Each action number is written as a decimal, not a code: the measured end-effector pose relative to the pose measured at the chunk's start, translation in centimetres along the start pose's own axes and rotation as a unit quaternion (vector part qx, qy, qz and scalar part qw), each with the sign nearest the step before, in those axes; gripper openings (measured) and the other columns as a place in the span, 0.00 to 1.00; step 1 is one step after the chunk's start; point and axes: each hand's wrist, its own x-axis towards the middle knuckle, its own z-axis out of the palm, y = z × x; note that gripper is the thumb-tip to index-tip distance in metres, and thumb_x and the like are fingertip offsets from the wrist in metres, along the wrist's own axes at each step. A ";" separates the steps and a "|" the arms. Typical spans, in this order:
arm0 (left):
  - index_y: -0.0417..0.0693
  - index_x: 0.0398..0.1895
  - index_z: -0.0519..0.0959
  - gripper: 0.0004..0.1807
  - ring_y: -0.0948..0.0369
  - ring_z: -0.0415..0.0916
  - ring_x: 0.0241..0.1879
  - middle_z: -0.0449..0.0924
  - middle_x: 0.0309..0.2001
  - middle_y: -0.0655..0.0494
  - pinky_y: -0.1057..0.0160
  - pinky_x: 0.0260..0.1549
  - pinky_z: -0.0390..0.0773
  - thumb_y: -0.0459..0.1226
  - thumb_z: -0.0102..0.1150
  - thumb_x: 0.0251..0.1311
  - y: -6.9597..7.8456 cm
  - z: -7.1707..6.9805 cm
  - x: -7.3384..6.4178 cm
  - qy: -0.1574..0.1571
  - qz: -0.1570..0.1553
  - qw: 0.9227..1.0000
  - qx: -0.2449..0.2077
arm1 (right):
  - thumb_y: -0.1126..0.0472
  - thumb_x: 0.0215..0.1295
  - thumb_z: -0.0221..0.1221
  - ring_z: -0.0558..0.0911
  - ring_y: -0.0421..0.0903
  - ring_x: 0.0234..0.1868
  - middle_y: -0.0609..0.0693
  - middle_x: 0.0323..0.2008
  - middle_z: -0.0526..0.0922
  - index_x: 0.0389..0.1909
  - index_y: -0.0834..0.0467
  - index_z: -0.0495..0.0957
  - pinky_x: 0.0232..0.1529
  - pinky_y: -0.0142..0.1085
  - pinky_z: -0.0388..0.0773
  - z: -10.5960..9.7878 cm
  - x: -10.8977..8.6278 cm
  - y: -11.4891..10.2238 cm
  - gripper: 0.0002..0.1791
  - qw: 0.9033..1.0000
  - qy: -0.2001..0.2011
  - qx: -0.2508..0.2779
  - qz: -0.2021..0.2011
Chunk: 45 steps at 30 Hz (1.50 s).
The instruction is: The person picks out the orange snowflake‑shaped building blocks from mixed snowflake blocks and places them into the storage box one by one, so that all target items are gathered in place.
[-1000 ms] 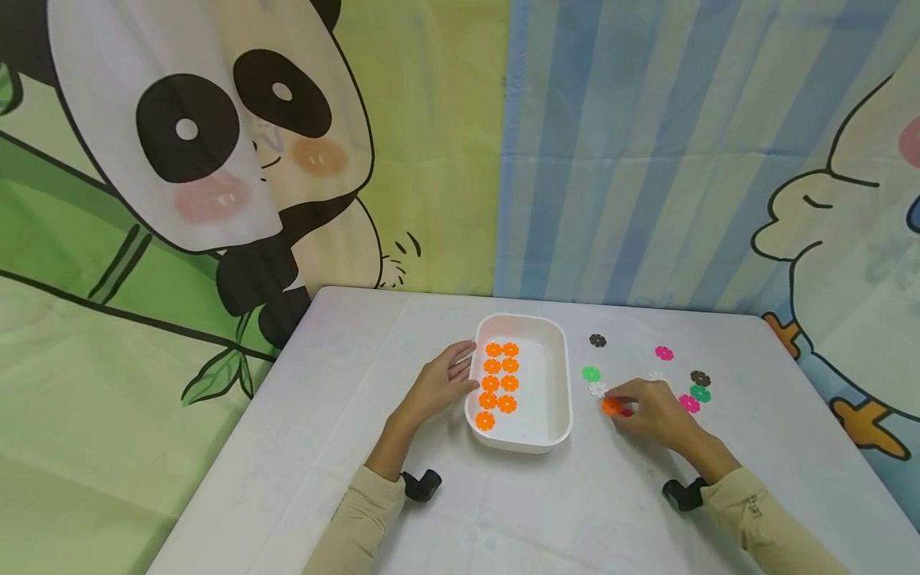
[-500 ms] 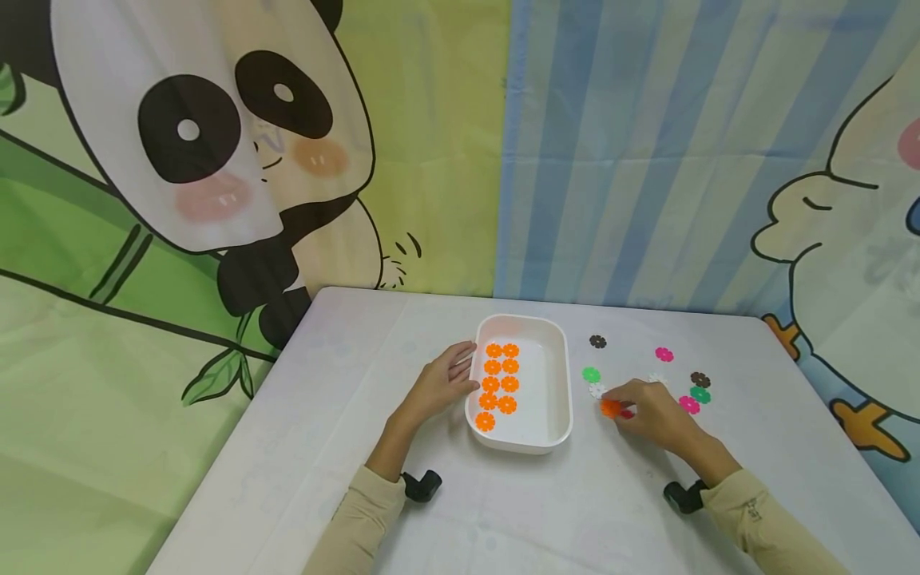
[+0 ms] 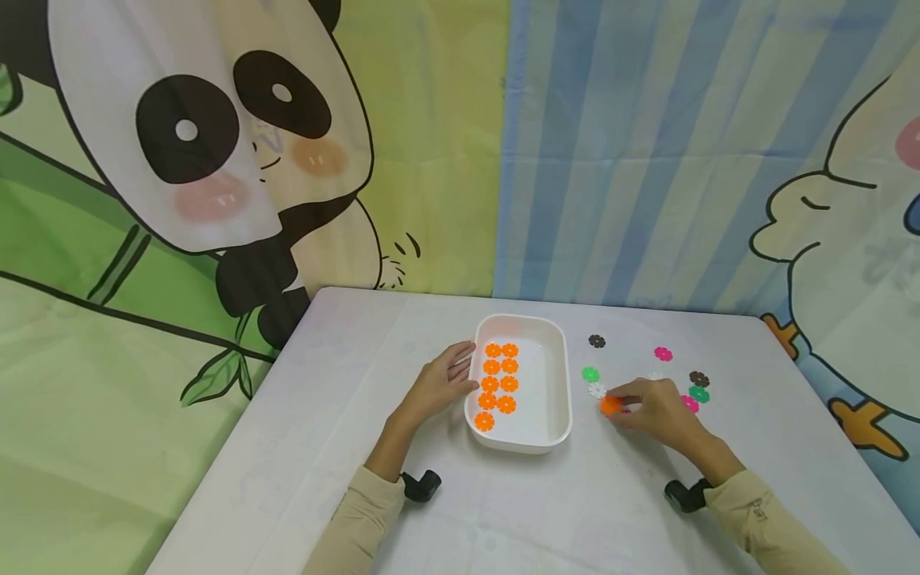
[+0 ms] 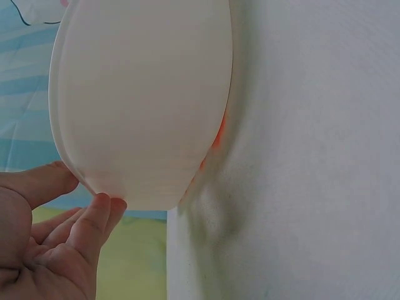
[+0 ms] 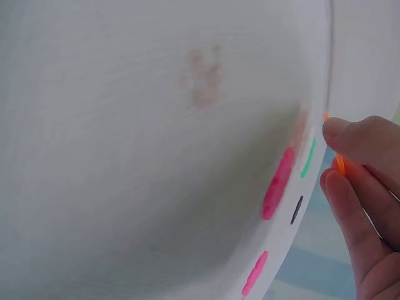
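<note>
In the head view, a white rectangular tray (image 3: 535,383) holds several orange flower-shaped discs (image 3: 509,384) in two columns along its left half. My left hand (image 3: 438,383) pinches the tray's left rim between thumb and fingers, as the left wrist view shows at the tray's edge (image 4: 137,112). To the right of the tray, my right hand (image 3: 654,407) pinches one orange flower-shaped disc (image 3: 610,406) by thumb and fingertips. In the right wrist view that disc (image 5: 340,164) appears edge-on and apart from the table. A pink disc (image 5: 279,184) lies under the right hand.
Loose flower discs lie around the right hand: light green (image 3: 591,374), white (image 3: 597,390), dark brown (image 3: 597,341), pink (image 3: 664,354), brown (image 3: 699,378) and dark green (image 3: 699,394). The white table (image 3: 388,319) meets a printed curtain (image 3: 611,160) at its back edge.
My right hand has shifted only slightly, with the orange disc pinched throughout; less of the pink disc beneath it shows. The left hand and the tray have stayed in place.
</note>
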 end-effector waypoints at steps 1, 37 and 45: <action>0.43 0.72 0.61 0.38 0.53 0.66 0.66 0.63 0.71 0.48 0.61 0.59 0.72 0.26 0.65 0.58 0.0 0.0 0.0 0.002 -0.003 1.000 0.002 | 0.63 0.47 0.75 0.86 0.51 0.40 0.51 0.38 0.87 0.43 0.59 0.87 0.35 0.36 0.86 -0.1 0.0 -0.1 0.19 1.000 0.007 0.011 -0.001; 0.46 0.72 0.61 0.39 0.56 0.67 0.66 0.63 0.71 0.51 0.64 0.58 0.73 0.27 0.66 0.58 -0.3 0.1 0.1 0.003 -0.014 1.000 0.008 | 0.61 0.47 0.76 0.87 0.45 0.38 0.45 0.35 0.87 0.41 0.58 0.87 0.43 0.47 0.85 4.9 4.0 -10.9 0.18 0.979 0.002 0.185 -0.090; 0.45 0.72 0.61 0.38 0.53 0.66 0.66 0.63 0.71 0.49 0.59 0.60 0.72 0.27 0.65 0.58 0.0 -0.2 0.0 -0.002 -0.004 1.000 0.004 | 0.61 0.47 0.76 0.86 0.42 0.37 0.45 0.33 0.87 0.39 0.58 0.87 0.43 0.36 0.85 7.3 4.9 -11.5 0.16 0.977 -0.032 0.134 -0.165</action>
